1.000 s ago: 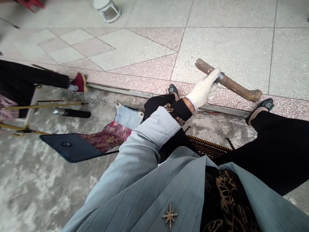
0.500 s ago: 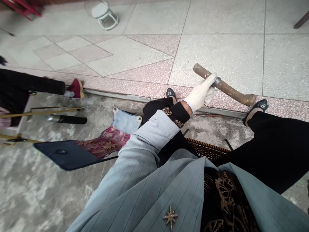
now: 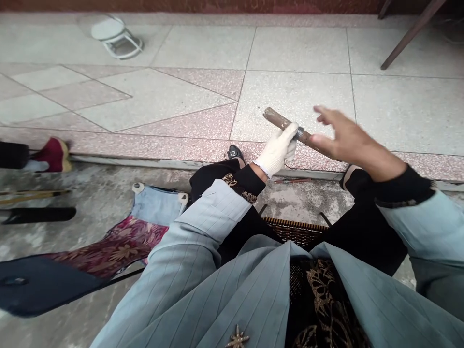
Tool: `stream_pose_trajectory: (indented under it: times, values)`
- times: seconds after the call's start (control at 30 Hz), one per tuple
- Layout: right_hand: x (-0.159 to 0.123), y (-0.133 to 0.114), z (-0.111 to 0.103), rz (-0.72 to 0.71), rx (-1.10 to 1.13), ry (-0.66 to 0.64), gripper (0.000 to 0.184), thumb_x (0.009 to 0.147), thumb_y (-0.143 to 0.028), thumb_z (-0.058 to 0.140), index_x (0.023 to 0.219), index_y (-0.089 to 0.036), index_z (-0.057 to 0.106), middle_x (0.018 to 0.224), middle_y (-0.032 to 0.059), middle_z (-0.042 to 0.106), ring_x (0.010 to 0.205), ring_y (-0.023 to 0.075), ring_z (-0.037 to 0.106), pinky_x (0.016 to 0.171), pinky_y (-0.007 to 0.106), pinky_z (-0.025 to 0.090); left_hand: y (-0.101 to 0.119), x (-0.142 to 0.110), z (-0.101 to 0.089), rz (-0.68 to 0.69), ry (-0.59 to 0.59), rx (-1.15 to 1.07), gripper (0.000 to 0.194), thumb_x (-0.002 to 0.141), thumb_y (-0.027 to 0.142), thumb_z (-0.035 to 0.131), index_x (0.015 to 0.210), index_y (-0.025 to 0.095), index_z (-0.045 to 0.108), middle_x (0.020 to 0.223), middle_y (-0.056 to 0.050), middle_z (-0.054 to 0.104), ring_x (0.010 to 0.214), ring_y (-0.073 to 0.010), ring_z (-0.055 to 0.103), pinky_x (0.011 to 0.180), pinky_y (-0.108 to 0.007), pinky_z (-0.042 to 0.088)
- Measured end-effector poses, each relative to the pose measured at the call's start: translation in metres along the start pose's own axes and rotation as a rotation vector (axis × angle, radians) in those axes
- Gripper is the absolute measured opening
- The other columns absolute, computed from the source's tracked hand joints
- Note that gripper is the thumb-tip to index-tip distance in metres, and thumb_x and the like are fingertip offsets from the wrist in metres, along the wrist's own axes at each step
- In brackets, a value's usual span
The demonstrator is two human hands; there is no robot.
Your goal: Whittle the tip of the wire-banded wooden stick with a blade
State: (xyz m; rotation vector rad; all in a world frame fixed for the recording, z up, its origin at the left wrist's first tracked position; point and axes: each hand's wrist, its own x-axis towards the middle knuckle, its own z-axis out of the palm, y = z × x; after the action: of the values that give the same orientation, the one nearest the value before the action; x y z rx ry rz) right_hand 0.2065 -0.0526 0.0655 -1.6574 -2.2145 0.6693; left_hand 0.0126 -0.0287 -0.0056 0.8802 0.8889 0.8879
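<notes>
My left hand (image 3: 277,150), in a white knit glove, is closed round a brown wooden handle (image 3: 278,119) at a metal ring, holding it out above the floor in front of my knees. My bare right hand (image 3: 344,137) reaches in from the right with fingers spread, hovering over the handle's right half and hiding its end. I cannot tell whether it touches the wood. I sit low, in a grey striped jacket and black trousers, one black shoe (image 3: 235,153) showing below the left hand.
A patchwork cloth piece (image 3: 119,241) in blue, floral red and navy lies on the concrete at left. Another person's red shoe (image 3: 54,153) and long sticks (image 3: 32,194) are at far left. A white stool (image 3: 114,36) stands behind, a woven seat (image 3: 295,229) under me.
My right hand has come into view from the right and now hovers over the handle. The view has shifted right, so the cloth and the red shoe slid left.
</notes>
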Motion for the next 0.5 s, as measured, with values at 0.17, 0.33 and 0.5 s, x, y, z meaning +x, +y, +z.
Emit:
stream_pose_trajectory:
  times: [0.17, 0.33, 0.5]
  values:
    - [0.026, 0.003, 0.018, 0.059, 0.229, -0.26, 0.081, 0.107, -0.034, 0.065, 0.183, -0.022, 0.04, 0.124, 0.0142, 0.08, 0.098, 0.0299, 0.074, 0.09, 0.046, 0.061, 0.001, 0.006, -0.004, 0.037, 0.0, 0.081, 0.061, 0.108, 0.076, 0.057, 0.077, 0.027, 0.039, 0.049, 0.015, 0.024, 0.042, -0.0061, 0.013, 0.047, -0.023, 0.017]
    - [0.039, 0.01, 0.022, 0.065, 0.271, -0.186, 0.063, 0.105, -0.027, 0.056, 0.168, -0.023, 0.056, 0.106, 0.0081, 0.076, 0.085, 0.0243, 0.066, 0.079, 0.039, 0.055, 0.004, 0.013, -0.018, 0.121, -0.084, 0.311, 0.045, 0.113, 0.062, 0.051, 0.087, 0.026, 0.053, 0.056, 0.012, 0.034, 0.047, -0.0096, 0.025, 0.052, -0.027, 0.023]
    - [0.038, 0.027, 0.015, 0.173, -0.256, -0.138, 0.046, 0.108, -0.027, 0.053, 0.15, -0.012, 0.066, 0.126, 0.0233, 0.076, 0.101, 0.0339, 0.069, 0.087, 0.048, 0.05, 0.023, 0.008, -0.036, 0.169, -0.287, 0.997, 0.023, 0.105, 0.03, 0.055, 0.099, 0.02, 0.074, 0.07, 0.004, 0.054, 0.066, -0.0142, 0.05, 0.068, -0.03, 0.035]
